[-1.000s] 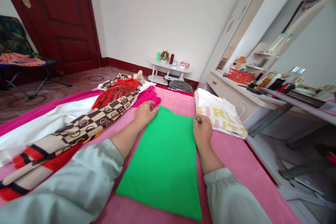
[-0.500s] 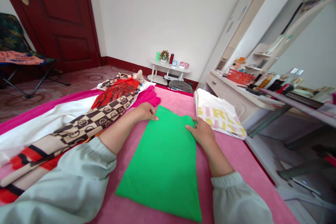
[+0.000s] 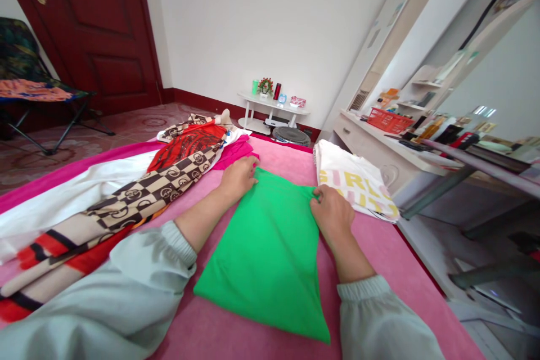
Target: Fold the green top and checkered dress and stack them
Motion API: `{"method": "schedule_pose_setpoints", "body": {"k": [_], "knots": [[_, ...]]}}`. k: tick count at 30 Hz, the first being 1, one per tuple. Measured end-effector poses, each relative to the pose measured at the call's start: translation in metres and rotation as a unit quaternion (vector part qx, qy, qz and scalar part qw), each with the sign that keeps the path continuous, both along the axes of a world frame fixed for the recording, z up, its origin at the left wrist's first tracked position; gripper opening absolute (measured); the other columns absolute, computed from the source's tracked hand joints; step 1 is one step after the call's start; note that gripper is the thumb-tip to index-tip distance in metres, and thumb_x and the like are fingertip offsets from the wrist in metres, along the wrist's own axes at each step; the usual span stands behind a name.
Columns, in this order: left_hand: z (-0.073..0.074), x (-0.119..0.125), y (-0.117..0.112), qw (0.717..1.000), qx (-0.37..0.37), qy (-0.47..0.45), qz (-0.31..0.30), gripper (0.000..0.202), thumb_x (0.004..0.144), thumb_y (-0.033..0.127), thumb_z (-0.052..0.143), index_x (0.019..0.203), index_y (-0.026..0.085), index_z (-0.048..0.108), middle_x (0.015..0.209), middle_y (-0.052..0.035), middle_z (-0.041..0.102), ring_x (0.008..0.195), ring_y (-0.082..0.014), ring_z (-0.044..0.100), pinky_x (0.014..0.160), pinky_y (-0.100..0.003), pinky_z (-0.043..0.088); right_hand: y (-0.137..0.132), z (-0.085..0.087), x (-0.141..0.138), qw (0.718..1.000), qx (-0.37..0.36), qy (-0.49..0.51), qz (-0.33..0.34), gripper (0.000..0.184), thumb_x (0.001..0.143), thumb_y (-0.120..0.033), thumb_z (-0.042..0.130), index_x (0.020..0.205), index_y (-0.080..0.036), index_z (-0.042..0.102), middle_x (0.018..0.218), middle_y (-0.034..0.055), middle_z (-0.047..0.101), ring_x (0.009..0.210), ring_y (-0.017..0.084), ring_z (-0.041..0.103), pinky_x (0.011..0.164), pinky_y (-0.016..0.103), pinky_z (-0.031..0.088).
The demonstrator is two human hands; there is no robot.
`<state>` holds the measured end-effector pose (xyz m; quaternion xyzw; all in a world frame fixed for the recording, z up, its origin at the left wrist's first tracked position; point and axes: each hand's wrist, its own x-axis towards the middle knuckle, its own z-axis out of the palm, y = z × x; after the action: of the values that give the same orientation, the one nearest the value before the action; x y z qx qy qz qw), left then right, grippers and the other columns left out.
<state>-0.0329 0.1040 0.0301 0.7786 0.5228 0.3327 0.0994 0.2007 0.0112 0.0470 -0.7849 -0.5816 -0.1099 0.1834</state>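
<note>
A folded bright green garment (image 3: 270, 253) lies flat on the pink bed cover (image 3: 379, 253) in front of me. My left hand (image 3: 238, 177) pinches its far left corner with closed fingers. My right hand (image 3: 331, 211) grips its far right corner, and the cloth puckers a little between the two hands. Both forearms stretch out from pale grey sleeves.
A heap of patterned, red, white and magenta clothes (image 3: 139, 191) lies to the left. A folded white shirt with yellow letters (image 3: 358, 188) sits at the right edge. A dresser with a red basket (image 3: 390, 121) stands to the right, a small white shelf (image 3: 274, 109) by the far wall.
Both hands lay flat on the far edge half a second ago; now their fingers have closed on the two far corners and the green cloth has bunched up there.
</note>
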Motion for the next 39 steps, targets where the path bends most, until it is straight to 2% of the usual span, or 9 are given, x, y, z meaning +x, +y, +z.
{"method": "schedule_pose_setpoints", "body": {"k": [5, 9, 13, 19, 25, 28, 32, 35, 39], "knots": [[0.01, 0.014, -0.012, 0.997, 0.009, 0.066, -0.035, 0.015, 0.08, 0.025, 0.059, 0.089, 0.017, 0.068, 0.097, -0.0086, 0.065, 0.093, -0.0225, 0.06, 0.082, -0.033, 0.046, 0.001, -0.001, -0.012, 0.983, 0.057, -0.02, 0.173, 0.025, 0.084, -0.021, 0.046, 0.101, -0.019, 0.065, 0.103, 0.0089, 0.065, 0.098, 0.023, 0.057, 0.083, 0.033, 0.041], [-0.004, 0.024, -0.015, 0.979, -0.06, 0.119, -0.155, 0.044, 0.086, 0.042, 0.052, 0.117, 0.012, 0.062, 0.126, -0.0147, 0.058, 0.117, -0.0264, 0.053, 0.099, -0.034, 0.039, 0.011, -0.026, -0.011, 0.95, -0.033, 0.027, 0.31, 0.041, 0.093, -0.035, 0.039, 0.126, -0.017, 0.055, 0.129, 0.0093, 0.058, 0.121, 0.022, 0.049, 0.102, 0.036, 0.036], [-0.021, 0.021, -0.015, 0.959, -0.107, 0.167, -0.203, 0.065, 0.093, 0.049, 0.036, 0.142, 0.007, 0.035, 0.152, -0.0169, 0.025, 0.141, -0.0251, 0.023, 0.112, -0.034, 0.021, 0.02, -0.049, 0.0, 0.956, -0.084, 0.0, 0.283, 0.057, 0.096, -0.044, 0.027, 0.142, -0.013, 0.039, 0.148, 0.0111, 0.036, 0.139, 0.024, 0.028, 0.113, 0.043, 0.022], [-0.025, 0.018, -0.022, 0.962, -0.1, 0.171, -0.188, 0.071, 0.094, 0.056, 0.024, 0.148, 0.01, 0.023, 0.155, -0.0136, 0.015, 0.144, -0.0253, 0.009, 0.115, -0.039, 0.008, 0.02, -0.049, -0.002, 0.964, -0.115, 0.003, 0.238, 0.057, 0.097, -0.045, 0.025, 0.146, -0.015, 0.032, 0.152, 0.0088, 0.028, 0.142, 0.023, 0.02, 0.115, 0.044, 0.017], [-0.019, -0.008, -0.057, 0.954, -0.138, 0.152, -0.218, 0.081, 0.088, 0.063, 0.036, 0.149, 0.013, 0.018, 0.156, -0.0178, 0.005, 0.143, -0.0304, 0.004, 0.114, -0.044, 0.012, -0.003, -0.038, 0.011, 0.944, -0.157, 0.051, 0.284, 0.057, 0.095, -0.041, 0.033, 0.145, -0.013, 0.032, 0.153, 0.012, 0.025, 0.142, 0.025, 0.017, 0.115, 0.045, 0.018], [-0.014, -0.031, -0.093, 0.955, -0.121, 0.116, -0.246, 0.078, 0.084, 0.056, 0.051, 0.147, 0.016, 0.027, 0.156, -0.0171, 0.013, 0.142, -0.0316, 0.014, 0.113, -0.044, 0.019, -0.031, -0.029, 0.026, 0.921, -0.125, 0.082, 0.359, 0.049, 0.089, -0.027, 0.043, 0.138, -0.016, 0.045, 0.147, 0.012, 0.038, 0.137, 0.023, 0.032, 0.112, 0.044, 0.027], [-0.002, -0.042, -0.154, 0.946, -0.015, 0.083, -0.313, 0.046, 0.081, 0.038, 0.062, 0.125, 0.025, 0.058, 0.139, -0.0084, 0.046, 0.128, -0.027, 0.041, 0.108, -0.04, 0.031, -0.072, -0.019, 0.034, 0.895, -0.02, 0.053, 0.442, 0.043, 0.076, -0.005, 0.047, 0.113, -0.021, 0.061, 0.127, 0.0078, 0.058, 0.118, 0.021, 0.052, 0.102, 0.042, 0.039], [0.01, -0.036, -0.19, 0.926, 0.009, 0.085, -0.367, 0.035, 0.08, 0.024, 0.06, 0.115, 0.027, 0.063, 0.117, -0.0047, 0.058, 0.107, -0.0203, 0.054, 0.095, -0.032, 0.042, -0.09, -0.016, 0.029, 0.888, 0.016, 0.003, 0.46, 0.031, 0.081, -0.006, 0.046, 0.102, -0.021, 0.062, 0.11, 0.0077, 0.062, 0.104, 0.02, 0.056, 0.091, 0.039, 0.045], [0.017, -0.029, -0.209, 0.915, 0.015, 0.118, -0.387, 0.035, 0.08, 0.018, 0.057, 0.113, 0.03, 0.062, 0.105, -0.0026, 0.059, 0.094, -0.0179, 0.056, 0.084, -0.029, 0.045, -0.095, -0.016, 0.026, 0.893, 0.037, -0.054, 0.446, 0.017, 0.089, -0.015, 0.046, 0.091, -0.02, 0.062, 0.092, 0.0084, 0.064, 0.088, 0.02, 0.058, 0.078, 0.035, 0.047]]}}
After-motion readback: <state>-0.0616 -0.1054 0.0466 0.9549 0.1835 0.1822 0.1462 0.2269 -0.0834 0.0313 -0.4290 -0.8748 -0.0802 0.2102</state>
